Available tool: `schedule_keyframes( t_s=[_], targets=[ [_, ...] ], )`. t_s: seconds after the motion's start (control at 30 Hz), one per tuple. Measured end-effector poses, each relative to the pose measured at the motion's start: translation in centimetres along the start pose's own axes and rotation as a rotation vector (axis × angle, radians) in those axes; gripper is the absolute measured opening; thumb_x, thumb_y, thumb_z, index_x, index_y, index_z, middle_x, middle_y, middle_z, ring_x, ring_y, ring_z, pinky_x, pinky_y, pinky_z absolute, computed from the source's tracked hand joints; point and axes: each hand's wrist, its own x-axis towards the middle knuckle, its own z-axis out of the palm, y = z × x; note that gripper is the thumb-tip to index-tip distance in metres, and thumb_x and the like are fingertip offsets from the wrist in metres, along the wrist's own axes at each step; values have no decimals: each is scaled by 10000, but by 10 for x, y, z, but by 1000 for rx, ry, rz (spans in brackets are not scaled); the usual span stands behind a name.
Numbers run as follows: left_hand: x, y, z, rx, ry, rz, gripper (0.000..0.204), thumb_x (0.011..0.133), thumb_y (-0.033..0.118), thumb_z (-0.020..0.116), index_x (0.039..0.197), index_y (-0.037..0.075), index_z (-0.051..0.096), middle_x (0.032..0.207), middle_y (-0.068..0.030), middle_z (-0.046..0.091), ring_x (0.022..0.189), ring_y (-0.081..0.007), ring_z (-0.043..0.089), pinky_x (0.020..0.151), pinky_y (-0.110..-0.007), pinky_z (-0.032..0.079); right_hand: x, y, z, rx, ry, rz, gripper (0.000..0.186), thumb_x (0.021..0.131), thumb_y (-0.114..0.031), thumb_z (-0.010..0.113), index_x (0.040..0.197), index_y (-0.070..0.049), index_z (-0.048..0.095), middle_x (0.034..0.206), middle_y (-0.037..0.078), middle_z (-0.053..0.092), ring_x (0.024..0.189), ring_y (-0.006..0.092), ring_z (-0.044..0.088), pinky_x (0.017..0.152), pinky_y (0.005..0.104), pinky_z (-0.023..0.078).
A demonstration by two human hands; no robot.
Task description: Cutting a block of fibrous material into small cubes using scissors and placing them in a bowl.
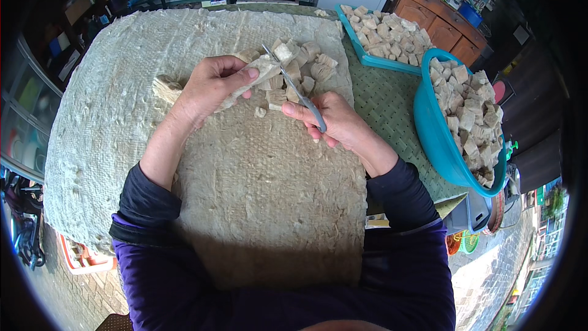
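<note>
- Our left hand [217,79] pinches a pale fibrous strip [264,73], thumb on top; our right hand [337,115] is closed around the grey-handled scissors [314,112].
- We have the strip over the mat [263,178], up and left of our right hand, its free end at the blades.
- Its long axis slants from lower left to upper right, pointing away from us.
- Our scissors point up and left, crossing that axis.

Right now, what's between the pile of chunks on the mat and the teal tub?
The head view shows just the pale mat, then green woven table cover; no object sits between the pile and the teal tub.
</note>
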Motion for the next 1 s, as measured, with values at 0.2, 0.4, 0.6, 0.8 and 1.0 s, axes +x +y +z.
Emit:
schedule_keyframes(
  t_s=[0.2, 0.4, 0.6, 0.8, 1.0],
  targets=[
    [1, 1, -2, -74, -18, -48, 262, 839, 253, 677, 924, 9, 628, 793, -30, 630, 694, -92, 608, 581, -219, 442, 0, 0, -4, -50, -23, 3, 522, 775, -492, 695, 531, -72, 506, 438, 3, 464, 278, 51, 355, 263, 203, 248],
    [1, 4, -5, -223, 21, -14, 196, 839, 164, 648, 949, 5, 619, 807, -50, 637, 697, -107, 618, 583, -232, 462, -2, -2, -11, -54, -136, -23, 554, 760, -576, 662, 614, -57, 536, 511, 30, 541, 323, 59, 444, 291, 184, 302],
    [-1, 6, -9, -405, 44, -5, 214, 825, 163, 657, 950, -8, 625, 834, -72, 655, 782, -138, 655, 659, -239, 501, -4, 2, -18, -20, -256, -69, 664, 773, -711, 513, 706, -52, 550, 601, 52, 592, 385, 69, 513, 341, 187, 364],
    [2, 3, -8, -416, -31, 30, 178, 836, 123, 650, 966, 3, 627, 885, -86, 667, 788, -144, 662, 650, -245, 517, -3, 4, -17, -136, -256, -92, 664, 774, -699, 528, 722, -38, 556, 612, 45, 583, 402, 80, 523, 358, 201, 372],
    [-2, 7, -2, -435, -34, 28, 197, 833, 146, 667, 954, -3, 625, 854, -99, 669, 772, -151, 661, 635, -250, 515, -7, -1, -11, -110, -171, -138, 686, 669, -706, 645, 540, -43, 523, 504, 68, 562, 363, 110, 533, 346, 236, 431]
  ],
)
